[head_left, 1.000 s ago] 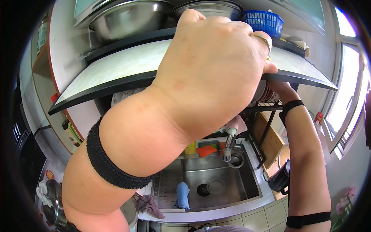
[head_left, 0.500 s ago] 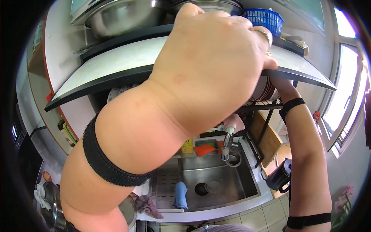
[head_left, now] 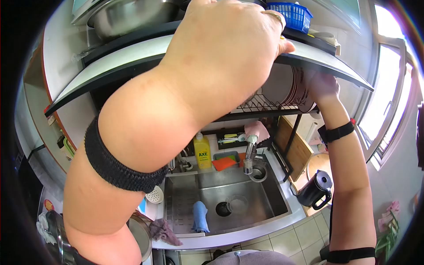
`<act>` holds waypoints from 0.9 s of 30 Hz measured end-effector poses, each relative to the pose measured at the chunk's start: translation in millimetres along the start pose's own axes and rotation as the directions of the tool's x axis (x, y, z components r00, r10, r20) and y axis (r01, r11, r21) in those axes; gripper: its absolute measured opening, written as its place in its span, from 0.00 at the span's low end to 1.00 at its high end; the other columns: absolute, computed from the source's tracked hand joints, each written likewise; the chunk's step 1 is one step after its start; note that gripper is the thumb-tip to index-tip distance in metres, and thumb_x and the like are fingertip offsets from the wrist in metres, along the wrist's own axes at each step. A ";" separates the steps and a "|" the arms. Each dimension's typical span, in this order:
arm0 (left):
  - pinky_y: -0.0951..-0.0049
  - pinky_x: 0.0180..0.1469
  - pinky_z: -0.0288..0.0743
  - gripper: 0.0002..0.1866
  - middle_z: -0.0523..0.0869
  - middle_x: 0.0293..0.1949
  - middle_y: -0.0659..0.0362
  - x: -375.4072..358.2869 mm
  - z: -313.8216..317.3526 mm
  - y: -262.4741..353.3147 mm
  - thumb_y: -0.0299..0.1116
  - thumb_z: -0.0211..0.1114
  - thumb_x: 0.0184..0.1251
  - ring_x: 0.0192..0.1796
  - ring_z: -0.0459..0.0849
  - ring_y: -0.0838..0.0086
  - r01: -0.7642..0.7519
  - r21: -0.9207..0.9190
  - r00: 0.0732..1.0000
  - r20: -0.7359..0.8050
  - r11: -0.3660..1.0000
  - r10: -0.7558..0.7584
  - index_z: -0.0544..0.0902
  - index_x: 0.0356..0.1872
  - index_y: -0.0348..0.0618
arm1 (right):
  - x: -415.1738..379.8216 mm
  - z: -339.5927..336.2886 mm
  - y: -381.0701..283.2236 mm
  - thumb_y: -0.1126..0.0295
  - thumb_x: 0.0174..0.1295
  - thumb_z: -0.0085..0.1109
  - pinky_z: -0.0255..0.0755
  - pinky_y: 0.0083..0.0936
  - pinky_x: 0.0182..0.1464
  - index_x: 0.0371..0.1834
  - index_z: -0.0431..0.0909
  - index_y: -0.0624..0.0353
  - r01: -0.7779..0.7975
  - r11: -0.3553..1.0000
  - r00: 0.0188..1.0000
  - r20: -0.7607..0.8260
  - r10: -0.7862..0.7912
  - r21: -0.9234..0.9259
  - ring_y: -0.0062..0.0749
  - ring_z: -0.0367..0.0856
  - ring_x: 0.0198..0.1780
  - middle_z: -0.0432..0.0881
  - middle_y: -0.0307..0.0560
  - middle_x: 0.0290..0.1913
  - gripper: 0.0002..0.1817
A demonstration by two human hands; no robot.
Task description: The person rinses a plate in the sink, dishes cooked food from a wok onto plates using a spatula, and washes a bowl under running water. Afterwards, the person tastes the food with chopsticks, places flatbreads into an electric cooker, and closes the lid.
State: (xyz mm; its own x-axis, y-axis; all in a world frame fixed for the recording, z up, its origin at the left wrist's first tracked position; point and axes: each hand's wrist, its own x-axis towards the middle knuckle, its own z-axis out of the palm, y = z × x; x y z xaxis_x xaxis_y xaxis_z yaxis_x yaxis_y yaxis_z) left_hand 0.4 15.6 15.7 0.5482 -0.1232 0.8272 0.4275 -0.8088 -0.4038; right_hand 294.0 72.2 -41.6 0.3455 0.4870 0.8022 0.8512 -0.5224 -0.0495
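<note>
The left hand (head_left: 225, 48) is closed over the dark-edged panel (head_left: 128, 53), its fingers curled past the far side and the thumb pressed by the front rim. Below that rim, the right hand (head_left: 324, 86) reaches in at the right end of the dish rack (head_left: 265, 105), right by the upright plates (head_left: 285, 84); its fingertips are lost in shadow, so I can't tell whether they pinch a plate or only lie beside it. Half a second ago the panel hid most of that hand; now its back and knuckles show, and much more of the plates and rack wires has come into sight. Everything appears a little further left and, up top, higher than before. The yellow bottle (head_left: 202, 152), mostly covered by the left forearm earlier, now shows nearly whole behind the sink (head_left: 265, 198), and a white strainer (head_left: 155, 194) has appeared near the black armband. The blue cloth (head_left: 200, 217) still lies at the sink's front edge, and the black kettle (head_left: 316, 190) still stands beyond its right side.
</note>
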 end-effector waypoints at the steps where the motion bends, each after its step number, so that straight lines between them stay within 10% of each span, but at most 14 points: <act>1: 0.62 0.30 0.65 0.09 0.79 0.22 0.55 -1.6 -1.3 -1.0 0.35 0.58 0.61 0.27 0.77 0.59 -0.006 0.020 1.000 0.005 1.000 0.006 0.76 0.25 0.42 | -4.0 -6.7 1.5 0.68 0.59 0.45 0.72 0.38 0.53 0.52 0.73 0.60 -0.038 0.999 0.995 0.090 0.040 -0.023 0.48 0.76 0.53 0.75 0.59 0.52 0.18; 13: 0.62 0.29 0.66 0.08 0.78 0.22 0.52 -18.6 14.5 6.8 0.33 0.57 0.60 0.28 0.78 0.57 -0.091 0.174 0.993 -0.052 0.980 0.102 0.75 0.26 0.40 | -110.0 -38.5 111.2 0.75 0.55 0.44 0.68 0.44 0.50 0.57 0.63 0.61 -0.082 0.954 0.990 -0.089 0.111 0.287 0.60 0.75 0.47 0.77 0.65 0.44 0.23; 19: 0.64 0.25 0.66 0.05 0.76 0.22 0.49 -19.1 21.1 17.5 0.27 0.57 0.58 0.24 0.76 0.56 0.034 -0.035 0.997 -0.062 0.999 -0.036 0.74 0.27 0.36 | -200.7 13.1 203.2 0.75 0.52 0.44 0.59 0.27 0.61 0.65 0.58 0.64 -0.373 0.702 0.923 0.324 0.209 0.607 0.39 0.66 0.60 0.70 0.55 0.57 0.32; 27: 0.67 0.30 0.65 0.06 0.74 0.22 0.53 -28.7 20.8 29.0 0.29 0.60 0.57 0.26 0.75 0.61 0.046 0.129 0.999 0.020 0.990 -0.049 0.73 0.30 0.38 | -299.3 61.6 152.3 0.81 0.52 0.45 0.65 0.21 0.52 0.62 0.63 0.65 -0.753 0.292 0.641 0.758 0.123 0.590 0.26 0.70 0.48 0.74 0.43 0.50 0.29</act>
State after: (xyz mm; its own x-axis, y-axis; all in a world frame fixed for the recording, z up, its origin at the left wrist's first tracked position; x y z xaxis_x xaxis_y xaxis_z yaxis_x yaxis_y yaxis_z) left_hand 12.0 7.6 -27.9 0.5405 -0.0717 0.8383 0.5420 -0.7324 -0.4121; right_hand 344.5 -110.0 -325.8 0.6255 0.7781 0.0570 0.2209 -0.1066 -0.9695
